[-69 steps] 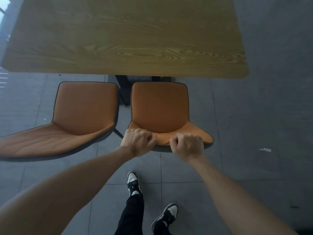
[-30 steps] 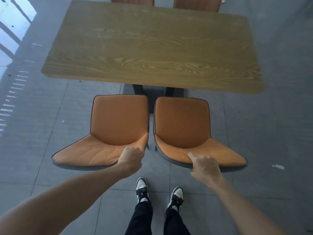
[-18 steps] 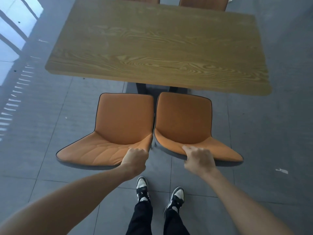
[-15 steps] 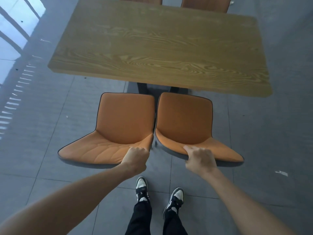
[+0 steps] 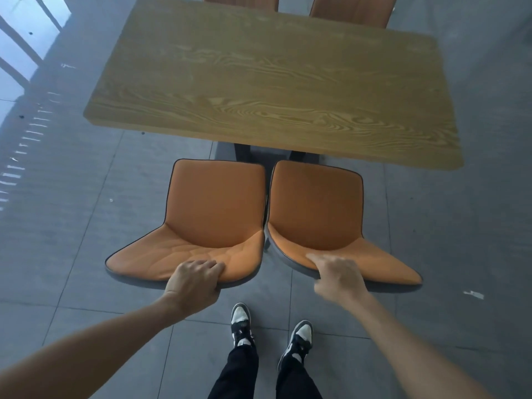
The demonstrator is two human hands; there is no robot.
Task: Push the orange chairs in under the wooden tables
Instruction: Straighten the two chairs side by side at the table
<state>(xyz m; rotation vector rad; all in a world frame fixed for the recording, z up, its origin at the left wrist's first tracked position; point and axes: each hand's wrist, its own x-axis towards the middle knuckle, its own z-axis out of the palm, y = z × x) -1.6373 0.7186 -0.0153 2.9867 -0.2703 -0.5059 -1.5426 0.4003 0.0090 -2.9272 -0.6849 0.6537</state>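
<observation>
Two orange chairs stand side by side in front of a wooden table (image 5: pixel 273 82), their seats just short of its near edge. My left hand (image 5: pixel 194 280) grips the top of the left chair's (image 5: pixel 213 203) backrest, fingers curled over the rim. On the right chair's (image 5: pixel 313 205) backrest rim, my right hand (image 5: pixel 336 276) rests with fingers over the edge. The two chairs almost touch along their inner sides. The table's dark base (image 5: pixel 244 152) shows between seats and tabletop.
Two more orange chairs (image 5: pixel 351 10) stand at the table's far side. The floor is grey tile (image 5: pixel 86 214), with bright window reflections at the far left. My feet in black-and-white shoes (image 5: pixel 240 323) stand just behind the chairs. A small white scrap (image 5: pixel 473 294) lies on the floor at right.
My left hand went from the right chair to the left chair, which now stands beside the right one. Over the last half second my left hand slid leftward along the backrest rim.
</observation>
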